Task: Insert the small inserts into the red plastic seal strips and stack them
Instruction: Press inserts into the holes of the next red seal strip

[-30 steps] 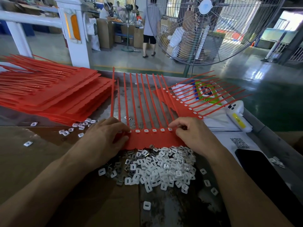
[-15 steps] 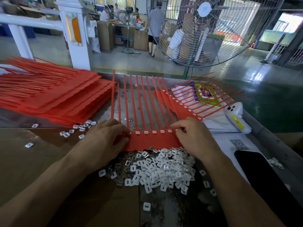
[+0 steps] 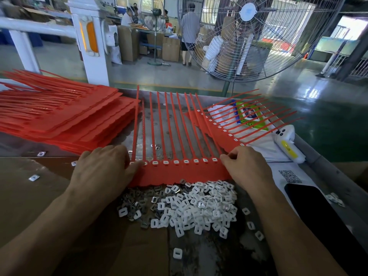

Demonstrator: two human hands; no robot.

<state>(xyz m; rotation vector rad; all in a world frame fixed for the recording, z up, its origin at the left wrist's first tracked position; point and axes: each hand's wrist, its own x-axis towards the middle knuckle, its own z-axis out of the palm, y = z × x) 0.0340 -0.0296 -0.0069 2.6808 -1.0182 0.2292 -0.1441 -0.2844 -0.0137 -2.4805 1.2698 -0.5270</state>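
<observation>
Hands sit at either end of one red seal strip sheet lying flat on the bench. The left hand rests palm down on the sheet's left end, its fingers curled over the edge near the first strips; whether it pinches the sheet cannot be told. The right hand has its fingers bent at the sheet's right corner, fingertips touching the plastic; a true grip cannot be told either.

The sheet's solid band runs left to right just beyond the loose pile of white inserts. About ten thin strips rise from that band and point away from the person, their long axis running toward the far bench edge. Seven white inserts already sit in the row of sockets between the two hands.

A second sheet lies beyond the right hand, angled, with its strips fanning up and to the right over some printed packets. At left, a stack of red sheets lies with its strips pointing left. Several single inserts lie scattered on the bench. A white handheld device and a dark phone lie at right. One large floor fan stands beyond the bench.
</observation>
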